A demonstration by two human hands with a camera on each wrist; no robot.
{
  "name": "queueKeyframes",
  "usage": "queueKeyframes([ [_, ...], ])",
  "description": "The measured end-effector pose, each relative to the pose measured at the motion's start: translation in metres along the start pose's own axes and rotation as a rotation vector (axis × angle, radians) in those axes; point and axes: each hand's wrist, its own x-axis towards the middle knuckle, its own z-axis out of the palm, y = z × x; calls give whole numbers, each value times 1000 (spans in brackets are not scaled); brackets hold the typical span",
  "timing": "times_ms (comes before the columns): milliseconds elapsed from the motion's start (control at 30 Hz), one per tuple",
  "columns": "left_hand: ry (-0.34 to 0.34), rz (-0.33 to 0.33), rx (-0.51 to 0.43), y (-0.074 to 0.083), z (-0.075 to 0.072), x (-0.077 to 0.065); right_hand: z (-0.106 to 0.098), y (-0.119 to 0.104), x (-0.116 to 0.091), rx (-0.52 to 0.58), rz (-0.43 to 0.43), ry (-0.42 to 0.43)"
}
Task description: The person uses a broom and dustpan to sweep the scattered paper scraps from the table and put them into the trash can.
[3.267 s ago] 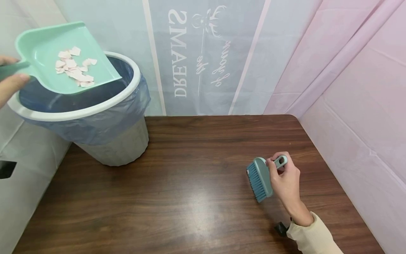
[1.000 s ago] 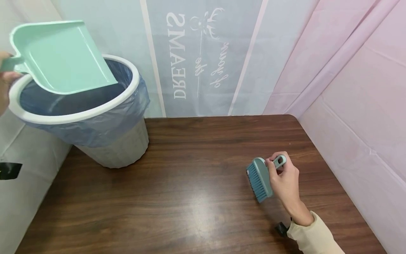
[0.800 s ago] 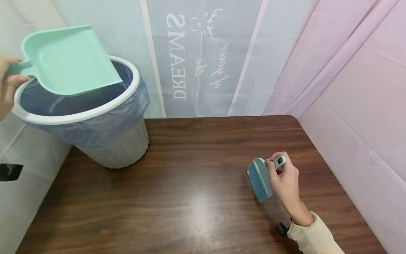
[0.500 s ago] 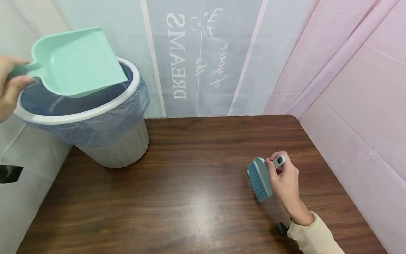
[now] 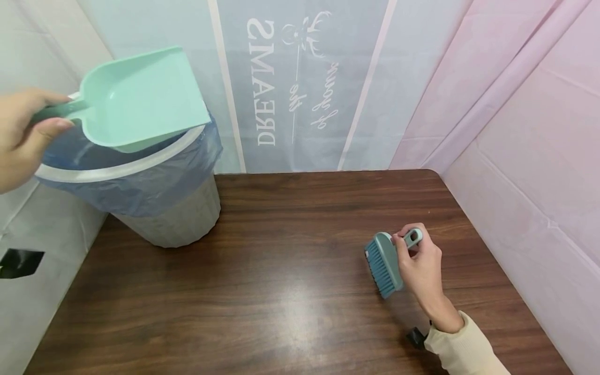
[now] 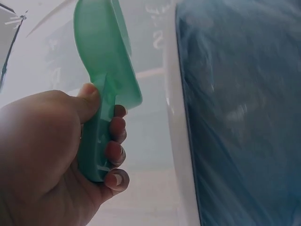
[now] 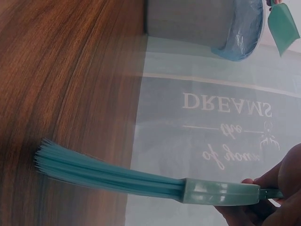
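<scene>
My left hand [image 5: 28, 135] grips the handle of a mint-green dustpan [image 5: 145, 99], holding it above the mouth of a bin [image 5: 178, 219]. No scraps show on the pan's face. In the left wrist view the fingers [image 6: 115, 153] curl round the handle, with the blue liner [image 6: 240, 113] of the bin to the right. On the right side of the table, my right hand [image 5: 424, 265] pinches the short handle of a teal hand brush [image 5: 386, 263]. A small pale bit clings to a corner of its bristles. The right wrist view shows the bristles [image 7: 103, 172] pointing at the tabletop.
The bin, with a white rim [image 5: 112, 172], stands at the table's back left. A brown wood-grain table [image 5: 262, 271] spans the front. Behind it hangs a printed cloth [image 5: 300, 83], and pale cloth sheets [image 5: 529, 130] line the sides. A black object [image 5: 21, 263] shows at the left edge.
Pale scraps lay on the dustpan in the oldest frame; from one second ago it is bare. The left hand has since moved the pan to the right. The right hand and brush stay put.
</scene>
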Motion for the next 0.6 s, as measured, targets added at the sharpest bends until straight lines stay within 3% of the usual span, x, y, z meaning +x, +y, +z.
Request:
queueKeyframes([
  [300,-205,24,50,49,-8,5,0,0,0,5,7,-7],
  [600,-281,68,5,73,0,1,0,0,0,3,6,-7],
])
